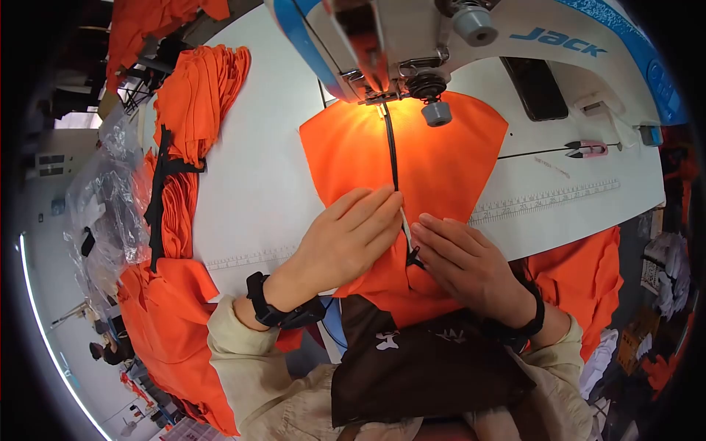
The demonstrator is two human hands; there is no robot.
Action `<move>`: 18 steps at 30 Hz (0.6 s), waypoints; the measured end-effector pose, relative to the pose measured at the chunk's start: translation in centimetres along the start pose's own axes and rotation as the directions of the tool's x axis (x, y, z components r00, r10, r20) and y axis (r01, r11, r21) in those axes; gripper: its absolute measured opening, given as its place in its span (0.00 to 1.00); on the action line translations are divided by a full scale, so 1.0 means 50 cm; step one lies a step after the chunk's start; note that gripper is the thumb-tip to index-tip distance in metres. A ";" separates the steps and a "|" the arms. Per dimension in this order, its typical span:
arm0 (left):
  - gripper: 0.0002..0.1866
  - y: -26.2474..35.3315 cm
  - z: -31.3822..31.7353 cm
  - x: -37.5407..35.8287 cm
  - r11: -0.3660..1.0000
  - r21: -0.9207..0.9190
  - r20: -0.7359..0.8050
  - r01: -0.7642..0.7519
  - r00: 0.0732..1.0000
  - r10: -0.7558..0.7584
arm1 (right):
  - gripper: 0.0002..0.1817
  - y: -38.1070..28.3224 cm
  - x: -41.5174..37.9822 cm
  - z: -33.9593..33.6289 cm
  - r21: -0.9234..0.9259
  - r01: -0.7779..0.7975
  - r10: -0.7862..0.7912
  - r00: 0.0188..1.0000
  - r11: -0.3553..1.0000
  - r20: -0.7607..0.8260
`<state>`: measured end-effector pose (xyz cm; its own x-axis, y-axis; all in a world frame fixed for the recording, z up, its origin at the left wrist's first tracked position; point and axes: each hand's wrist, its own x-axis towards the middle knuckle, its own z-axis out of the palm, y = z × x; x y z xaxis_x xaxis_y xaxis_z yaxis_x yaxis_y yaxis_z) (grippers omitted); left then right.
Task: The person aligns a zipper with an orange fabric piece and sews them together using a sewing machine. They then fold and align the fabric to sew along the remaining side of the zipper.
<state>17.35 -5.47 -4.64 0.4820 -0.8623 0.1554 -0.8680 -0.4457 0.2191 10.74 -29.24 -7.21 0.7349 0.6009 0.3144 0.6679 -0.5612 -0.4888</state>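
Note:
An orange fabric piece [441, 147] lies under the presser foot of the sewing machine [382, 95]. Down its middle runs a black zipper [391, 143], with a dark slider [415, 257] near its lower end. My left hand [349, 239] rests on the fabric with fingers stretched out, its tips beside the zipper. On the other side, my right hand [467, 261] lies with fingers extended, close to the slider; its thumb is hidden. A pale strip of the zipper line shows between the two hands. The machine's lamp lights the cloth around the needle.
Stacked orange pieces [195, 95] sit on the table's left side, beside clear plastic wrapping [114, 198]. At the right are a phone [535, 88], pink thread snips [587, 148] and a printed ruler scale [551, 200]. More orange cloth [581, 272] hangs at the right edge.

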 end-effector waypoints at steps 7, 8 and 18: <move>0.27 0.026 -0.007 -0.006 0.649 -0.727 -0.146 0.223 0.874 -0.464 | 0.22 -0.003 0.001 -0.015 -0.045 0.009 -0.006 0.998 0.999 0.064; 0.27 0.024 -0.018 -0.002 0.680 -0.693 -0.085 0.241 0.909 -0.409 | 0.22 -0.003 0.000 -0.019 -0.020 0.012 -0.011 0.997 1.000 0.072; 0.32 0.013 0.012 -0.005 0.693 -0.696 -0.046 0.186 0.952 -0.301 | 0.21 -0.001 -0.005 -0.021 0.026 0.015 -0.018 0.994 1.000 0.112</move>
<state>16.57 -5.67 -5.13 0.7261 -0.6759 0.1265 -0.4292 -0.3017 0.8514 10.63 -29.96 -6.41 0.7049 0.6708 0.2304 0.6759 -0.5369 -0.5049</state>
